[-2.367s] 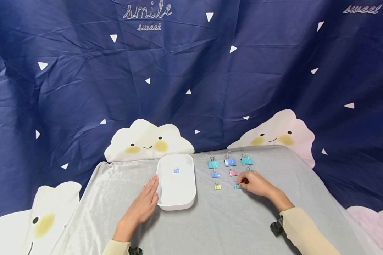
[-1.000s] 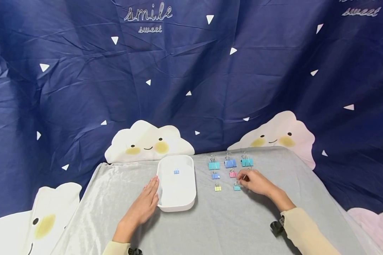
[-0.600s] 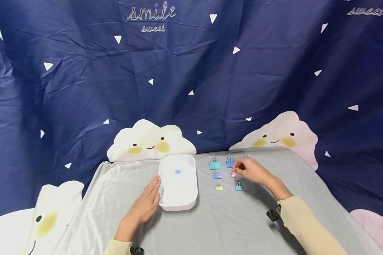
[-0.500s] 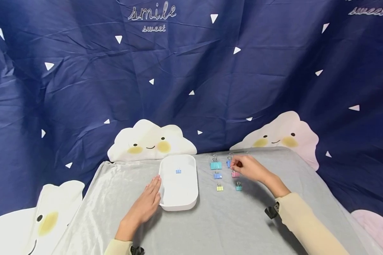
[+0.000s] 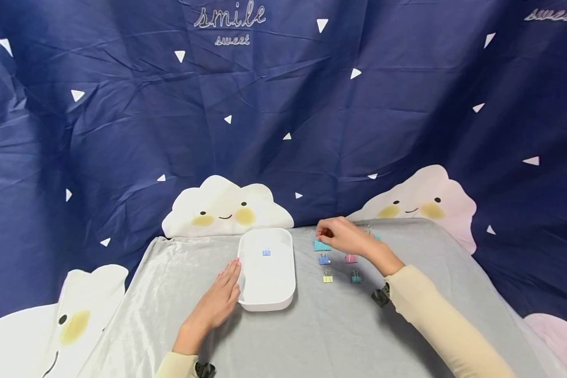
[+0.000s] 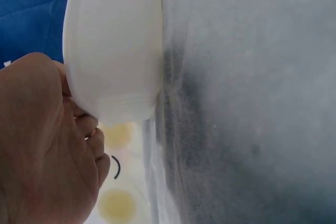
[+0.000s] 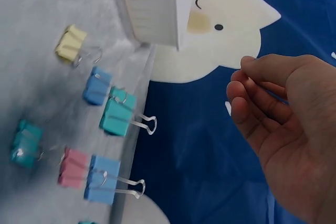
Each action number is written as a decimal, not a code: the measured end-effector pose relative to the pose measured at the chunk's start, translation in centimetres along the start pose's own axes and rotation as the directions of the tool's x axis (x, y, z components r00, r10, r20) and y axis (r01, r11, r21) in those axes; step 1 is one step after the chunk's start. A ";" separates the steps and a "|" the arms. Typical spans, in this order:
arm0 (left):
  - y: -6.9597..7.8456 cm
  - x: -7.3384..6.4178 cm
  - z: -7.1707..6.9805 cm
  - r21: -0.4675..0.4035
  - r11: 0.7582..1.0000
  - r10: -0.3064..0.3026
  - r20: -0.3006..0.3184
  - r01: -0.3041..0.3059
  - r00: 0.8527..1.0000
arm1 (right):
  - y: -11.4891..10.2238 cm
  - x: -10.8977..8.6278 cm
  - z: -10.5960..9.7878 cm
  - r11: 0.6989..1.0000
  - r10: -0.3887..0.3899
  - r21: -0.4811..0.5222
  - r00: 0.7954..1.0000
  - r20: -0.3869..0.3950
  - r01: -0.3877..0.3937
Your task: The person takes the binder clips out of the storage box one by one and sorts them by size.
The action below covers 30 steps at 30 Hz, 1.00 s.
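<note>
A white box (image 5: 266, 283) stands on the grey cloth with one small blue binder clip (image 5: 266, 252) inside. My left hand (image 5: 217, 299) lies along the box's left wall, its straight fingers touching it. My right hand (image 5: 342, 236) hovers over the back row of binder clips, fingers loosely curled, with nothing seen between them in the right wrist view. Just below its fingertips in the head view is a large teal binder clip (image 5: 322, 245). Nearer lie a blue clip (image 5: 324, 259), a pink clip (image 5: 351, 259), a yellow clip (image 5: 328, 278) and a small teal clip (image 5: 356, 277).
The large blue clip (image 7: 102, 179) shows in the right wrist view, hidden by my right hand in the head view. Another teal clip (image 5: 377, 238) peeks out behind the forearm. A navy curtain (image 5: 283, 105) with cloud prints hangs at the table's back edge.
My right hand has left the small teal clip, which stays on the cloth, and moved back and left toward the box. The left hand keeps its place.
</note>
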<state>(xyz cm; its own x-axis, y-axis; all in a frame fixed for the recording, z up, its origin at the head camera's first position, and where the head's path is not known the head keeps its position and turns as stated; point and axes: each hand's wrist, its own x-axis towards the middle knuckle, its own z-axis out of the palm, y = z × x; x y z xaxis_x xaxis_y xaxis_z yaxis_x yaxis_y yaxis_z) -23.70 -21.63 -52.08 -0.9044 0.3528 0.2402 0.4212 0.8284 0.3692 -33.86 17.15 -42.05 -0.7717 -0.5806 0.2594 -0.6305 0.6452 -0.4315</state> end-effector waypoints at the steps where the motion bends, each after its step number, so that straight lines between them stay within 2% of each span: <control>1: 0.0 0.0 0.0 0.000 1.000 -0.003 0.005 0.003 1.000 | -0.2 0.4 0.1 1.000 -0.003 -0.002 1.000 0.009 0.003; 7: -0.1 0.0 -0.1 0.010 1.000 -0.016 0.027 0.016 0.999 | -1.5 2.7 0.5 1.000 -0.026 -0.005 0.999 0.047 0.026; 17: -0.1 0.1 -0.1 0.014 1.000 -0.007 0.008 0.007 1.000 | -3.5 6.8 1.7 0.999 -0.051 -0.006 0.996 0.071 0.052; 24: -0.2 0.2 -0.2 0.008 1.000 -0.014 0.025 0.014 1.000 | -4.6 9.6 3.4 0.996 -0.067 -0.054 0.993 0.099 0.072; 30: -0.4 0.3 -0.3 0.020 1.000 -0.015 0.045 0.014 0.999 | -5.3 11.7 5.0 0.997 -0.050 -0.054 0.991 0.123 0.057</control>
<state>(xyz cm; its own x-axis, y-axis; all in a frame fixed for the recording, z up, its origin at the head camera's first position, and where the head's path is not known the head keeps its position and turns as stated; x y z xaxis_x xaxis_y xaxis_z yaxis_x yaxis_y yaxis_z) -24.07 -21.95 -51.92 -0.9126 0.3599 0.1941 0.4073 0.8419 0.3540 -39.09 4.45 -41.01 -0.7230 -0.6691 0.1722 -0.6772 0.6370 -0.3683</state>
